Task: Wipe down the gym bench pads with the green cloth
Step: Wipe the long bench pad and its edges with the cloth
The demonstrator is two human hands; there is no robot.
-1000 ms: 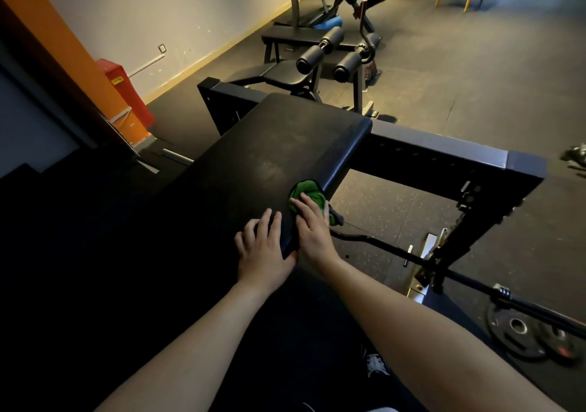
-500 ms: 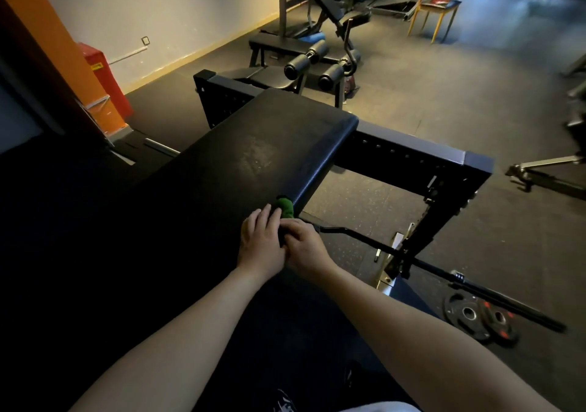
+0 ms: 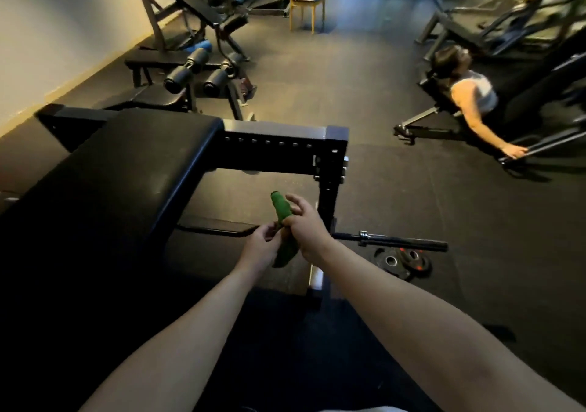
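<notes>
We hold the green cloth (image 3: 283, 224) in the air just right of the bench pad (image 3: 126, 170), clear of its surface. The cloth is bunched into a long roll; its long axis runs near vertical in the head view, upper end pointing away from us, lower end hanging toward us. Our right hand (image 3: 306, 231) grips the roll at mid-length, fingers curled round it. Our left hand (image 3: 261, 246) pinches the cloth from the left side, just below. Both forearms reach forward and converge. Beneath the hands, a barbell (image 3: 396, 240) lies on the floor beside weight plates (image 3: 401, 261).
</notes>
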